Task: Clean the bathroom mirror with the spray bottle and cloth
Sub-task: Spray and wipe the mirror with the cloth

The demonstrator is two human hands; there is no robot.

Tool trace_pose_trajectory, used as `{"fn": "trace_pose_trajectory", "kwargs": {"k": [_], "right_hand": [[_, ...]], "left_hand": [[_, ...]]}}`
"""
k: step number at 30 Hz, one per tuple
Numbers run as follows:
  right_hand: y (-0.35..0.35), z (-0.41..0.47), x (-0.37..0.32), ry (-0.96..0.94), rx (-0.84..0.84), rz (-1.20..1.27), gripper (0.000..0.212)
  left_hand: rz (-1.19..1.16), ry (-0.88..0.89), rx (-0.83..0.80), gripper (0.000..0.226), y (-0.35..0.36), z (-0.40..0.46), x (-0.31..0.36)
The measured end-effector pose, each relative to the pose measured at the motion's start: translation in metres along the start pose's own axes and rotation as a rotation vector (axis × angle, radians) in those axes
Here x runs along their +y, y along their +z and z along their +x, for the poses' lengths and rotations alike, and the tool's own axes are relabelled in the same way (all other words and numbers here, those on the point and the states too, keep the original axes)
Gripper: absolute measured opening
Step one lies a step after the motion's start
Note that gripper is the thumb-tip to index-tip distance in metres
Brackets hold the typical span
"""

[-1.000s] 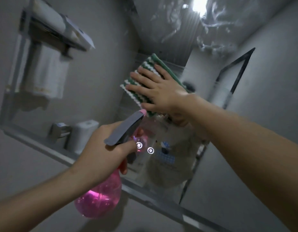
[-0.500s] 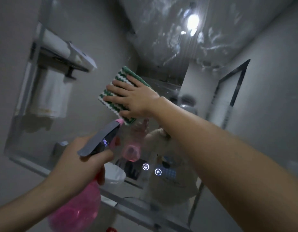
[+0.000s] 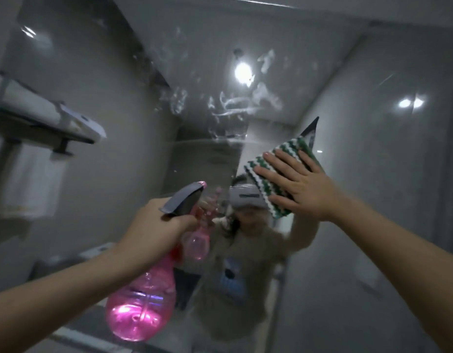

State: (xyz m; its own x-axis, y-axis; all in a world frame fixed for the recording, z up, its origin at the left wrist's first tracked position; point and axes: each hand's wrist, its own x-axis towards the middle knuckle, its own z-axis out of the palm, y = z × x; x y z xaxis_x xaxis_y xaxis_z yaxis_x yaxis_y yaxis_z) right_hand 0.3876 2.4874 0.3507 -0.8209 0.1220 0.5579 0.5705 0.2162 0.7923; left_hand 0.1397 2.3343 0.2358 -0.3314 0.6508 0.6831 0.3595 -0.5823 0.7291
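Note:
The bathroom mirror [image 3: 207,72] fills most of the view, with white streaks and smears across its upper middle. My right hand [image 3: 296,184] presses a green-and-white striped cloth [image 3: 268,171] flat against the glass, fingers straight and spread. My left hand [image 3: 154,225] grips the neck of a pink spray bottle [image 3: 141,304] with a grey trigger head, held in front of the mirror at lower centre, nozzle pointing up and right.
Reflected in the mirror are a person, a towel rack [image 3: 42,118] with folded and hanging white towels at the left, and ceiling lights [image 3: 242,72]. A grey tiled wall [image 3: 411,174] stands at the right.
My right hand has slid the cloth across the glass from the left of centre to the right. The view has tilted upward, and the bottle sits lower and more central.

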Motion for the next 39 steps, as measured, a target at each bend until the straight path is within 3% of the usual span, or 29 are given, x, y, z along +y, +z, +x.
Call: {"fn": "trace_pose_trajectory", "kwargs": {"k": [6, 11, 14, 21, 24, 27, 29, 32, 36, 39], "right_hand": [[0.016, -0.074, 0.006, 0.108, 0.06, -0.003, 0.058], [0.032, -0.122, -0.029, 0.29, 0.091, 0.045, 0.057], [0.044, -0.15, -0.064, 0.404, 0.117, 0.064, 0.06], [0.063, -0.168, -0.125, 0.671, 0.255, 0.062, 0.057], [0.061, -0.145, -0.13, 0.823, 0.281, 0.106, 0.056], [0.051, -0.093, -0.127, 1.008, 0.31, 0.166, 0.059], [0.043, -0.05, -0.125, 1.005, 0.298, 0.166, 0.061], [0.036, 0.001, -0.133, 0.843, 0.278, 0.155, 0.059], [0.04, 0.008, -0.181, 0.681, 0.236, 0.175, 0.058], [0.052, -0.038, -0.233, 0.595, 0.16, 0.23, 0.054]], "left_hand": [[-0.05, -0.088, -0.086, 0.062, 0.043, -0.02, 0.007], [-0.046, -0.115, -0.156, 0.036, 0.066, -0.053, -0.004], [-0.13, -0.159, -0.158, 0.006, 0.077, -0.073, -0.008], [-0.263, -0.241, -0.103, 0.035, 0.09, -0.093, -0.034], [-0.3, -0.26, -0.107, 0.021, 0.088, -0.084, -0.034], [-0.34, -0.223, -0.115, 0.023, 0.079, -0.07, -0.031], [-0.369, -0.223, -0.098, 0.027, 0.069, -0.063, -0.032], [-0.38, -0.284, -0.058, 0.031, 0.052, -0.061, -0.042], [-0.341, -0.448, -0.014, 0.039, 0.039, -0.074, -0.081], [-0.318, -0.381, 0.053, 0.011, 0.038, -0.093, -0.087]]}}
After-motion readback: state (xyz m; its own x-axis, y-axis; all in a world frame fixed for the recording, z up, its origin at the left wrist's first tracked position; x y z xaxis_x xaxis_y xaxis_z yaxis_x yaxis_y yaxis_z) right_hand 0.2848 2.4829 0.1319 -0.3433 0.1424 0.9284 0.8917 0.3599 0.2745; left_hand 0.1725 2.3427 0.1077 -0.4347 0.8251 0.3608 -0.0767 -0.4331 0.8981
